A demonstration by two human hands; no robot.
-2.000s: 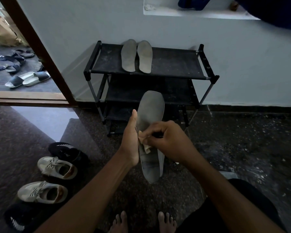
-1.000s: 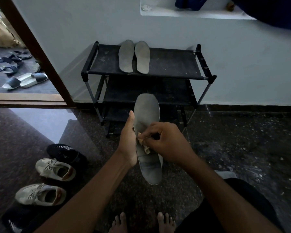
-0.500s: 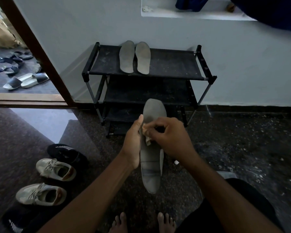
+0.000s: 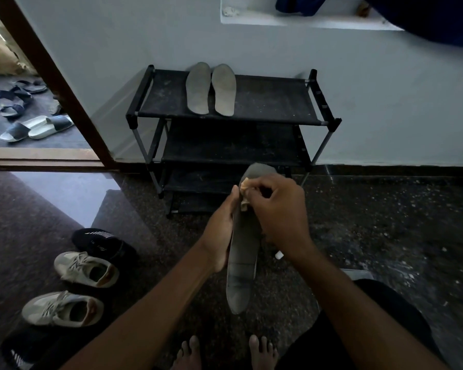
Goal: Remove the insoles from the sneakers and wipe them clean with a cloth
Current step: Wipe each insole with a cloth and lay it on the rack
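My left hand (image 4: 221, 231) grips a long grey insole (image 4: 242, 265) by its left edge, holding it upright in front of me with the toe end pointing away. My right hand (image 4: 277, 214) pinches a small beige cloth (image 4: 244, 194) and presses it on the insole near the toe end. Two more grey insoles (image 4: 210, 89) lie side by side on the top shelf of the black shoe rack (image 4: 273, 100). A pair of light grey sneakers (image 4: 75, 287) sits on the floor to my left.
Black sneakers (image 4: 102, 243) lie beside the grey pair, one behind and one at the frame's lower left. Slippers (image 4: 35, 126) are scattered beyond the open doorway at the far left. My bare feet (image 4: 225, 353) are at the bottom. A small white object (image 4: 279, 254) lies on the floor.
My right hand has slid the cloth up the insole from its middle toward the toe end. The insole has sunk lower in my left hand's grip.
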